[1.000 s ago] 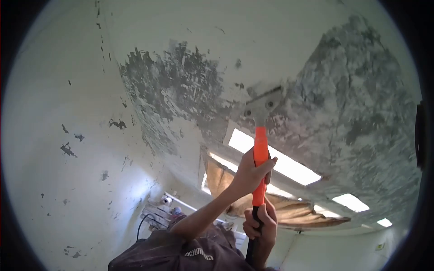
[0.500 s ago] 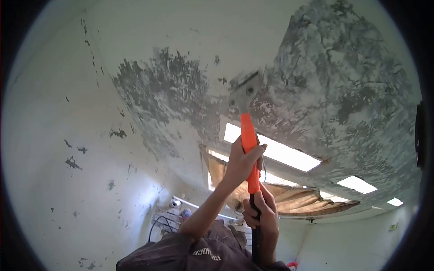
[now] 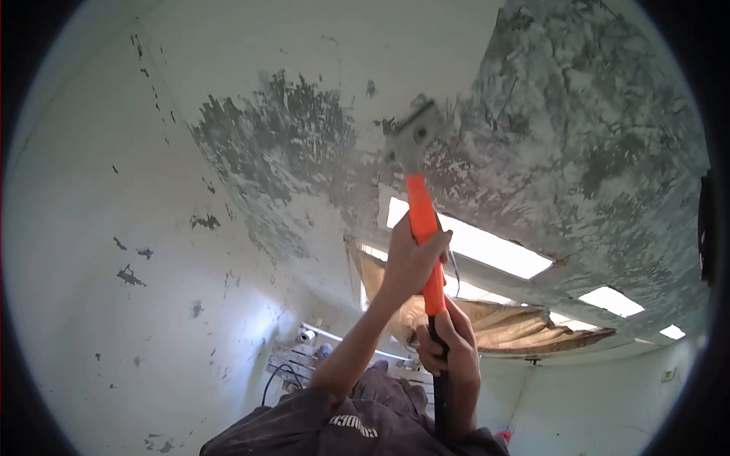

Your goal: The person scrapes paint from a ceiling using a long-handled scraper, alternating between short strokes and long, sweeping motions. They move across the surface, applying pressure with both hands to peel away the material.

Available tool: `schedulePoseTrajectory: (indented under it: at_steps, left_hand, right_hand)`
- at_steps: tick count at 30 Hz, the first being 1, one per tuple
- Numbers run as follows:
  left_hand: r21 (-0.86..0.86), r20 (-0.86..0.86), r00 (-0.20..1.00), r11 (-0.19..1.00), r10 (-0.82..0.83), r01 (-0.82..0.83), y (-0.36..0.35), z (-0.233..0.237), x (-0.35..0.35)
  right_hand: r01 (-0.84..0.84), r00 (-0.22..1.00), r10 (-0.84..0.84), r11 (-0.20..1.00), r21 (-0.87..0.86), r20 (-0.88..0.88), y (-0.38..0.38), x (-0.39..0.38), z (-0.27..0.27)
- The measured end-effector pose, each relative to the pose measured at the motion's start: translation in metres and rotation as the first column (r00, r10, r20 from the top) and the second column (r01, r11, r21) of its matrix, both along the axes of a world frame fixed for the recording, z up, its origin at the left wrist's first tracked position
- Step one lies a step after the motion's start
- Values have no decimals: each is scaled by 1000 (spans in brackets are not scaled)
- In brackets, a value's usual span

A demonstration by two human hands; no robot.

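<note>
A long-handled scraper (image 3: 424, 216) has an orange upper grip, a black lower shaft and a wide grey metal head (image 3: 417, 133). Its head is up against the patchy ceiling (image 3: 296, 140), between two areas of grey, flaked surface. My left hand (image 3: 416, 258) is wrapped round the orange grip. Lower down, my right hand (image 3: 450, 342) is closed round the black shaft just below the orange part. Both arms reach upward from a dark shirt.
Bright window openings (image 3: 498, 251) lie beyond the hands, with a crumpled brown sheet (image 3: 509, 327) hanging by them. A pale wall (image 3: 99, 304) with chipped spots rises at the left. Slatted boards (image 3: 293, 361) and a dark cable (image 3: 283, 368) show at the lower left.
The scraper's head has moved slightly upward in view, and both hands have moved with it, still holding on. The view has shifted a little, so the windows appear further right.
</note>
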State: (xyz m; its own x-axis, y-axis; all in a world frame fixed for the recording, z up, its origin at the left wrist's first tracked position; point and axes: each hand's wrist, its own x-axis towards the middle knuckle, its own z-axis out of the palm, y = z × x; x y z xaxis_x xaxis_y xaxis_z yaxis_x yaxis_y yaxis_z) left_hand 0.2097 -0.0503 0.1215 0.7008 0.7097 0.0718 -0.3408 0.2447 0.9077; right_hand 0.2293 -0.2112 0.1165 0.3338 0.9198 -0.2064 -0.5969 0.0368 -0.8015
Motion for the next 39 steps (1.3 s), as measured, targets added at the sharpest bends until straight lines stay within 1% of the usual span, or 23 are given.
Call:
schedulePoseTrajectory:
  at_steps: [2,6,7,8,10,13,16,18,20,21,22,23,24,26,28,30,31,33,34,35,36,38,39]
  left_hand:
    - [114,-12,1000,993,12,-10,-13,-19,11]
    - [113,21,998,992,58,-60,-10,-27,15]
    - [12,-54,994,996,91,-91,14,-10,7]
    - [28,22,1000,999,19,-20,30,12,-6]
    - [50,99,995,998,24,-29,33,4,-3]
    - [-33,55,998,999,36,-34,19,9,-5]
    - [83,-10,1000,997,4,-3,1,-18,8]
    - [13,-9,1000,999,-29,29,-17,-25,10]
    - [89,-28,998,994,60,-57,-5,-40,11]
    - [142,4,985,975,172,-170,14,-26,4]
    - [1,71,993,996,91,-91,31,-19,-2]
    - [-43,130,987,995,94,-90,42,-7,-6]
    - [-34,126,989,996,82,-78,44,16,-13]
    - [-82,173,980,993,99,-86,39,17,-9]
    - [-86,133,989,995,70,-59,27,6,-5]
    - [-106,88,996,994,-6,15,12,-17,5]
    - [-107,92,996,994,-5,14,0,-24,11]
    - [-119,92,996,993,9,2,-7,-27,12]
    - [-82,49,999,997,7,-3,-5,-24,8]
    - [-41,5,1000,999,2,-2,-1,-22,4]
    - [13,81,988,991,130,-132,17,-31,4]
    - [-104,182,978,991,101,-83,45,-1,-10]
    - [-131,263,960,989,96,-63,57,12,-15]
  right_hand:
    - [28,1000,-28,999,-22,-2,-18,0,-8]
    - [47,998,-45,997,-62,43,-15,-1,1]
    - [-3,996,10,998,-69,92,9,0,8]
    - [-75,997,77,996,-49,33,25,0,10]
    - [-76,997,77,995,62,-16,31,-1,-4]
    - [-54,998,54,999,3,19,20,-1,3]
    - [-15,999,16,1000,-21,49,-7,4,-10]
    - [-5,999,8,999,-47,48,-16,5,-12]
    - [-31,997,34,998,-59,64,-13,5,-9]
    - [-30,993,41,994,-105,106,7,3,-3]
    - [-83,992,89,994,-65,93,25,3,0]
    - [-114,989,116,993,-32,87,40,5,3]
    - [-152,985,151,988,4,81,48,4,4]
    - [-152,986,150,988,20,78,45,8,2]
    - [-151,985,149,988,17,81,29,15,-7]
    - [-194,974,208,971,138,-95,7,24,-26]
    - [-203,972,215,971,128,-89,0,22,-36]
    - [-68,905,178,957,282,-387,-7,17,-42]
    - [-71,902,180,958,278,-391,-5,15,-36]
    - [-112,933,175,972,209,-316,-2,12,-27]
    - [-141,956,171,980,139,-239,7,10,-15]
    - [-209,963,220,974,85,-158,45,10,1]
    - [-215,949,242,965,148,-201,56,8,-1]
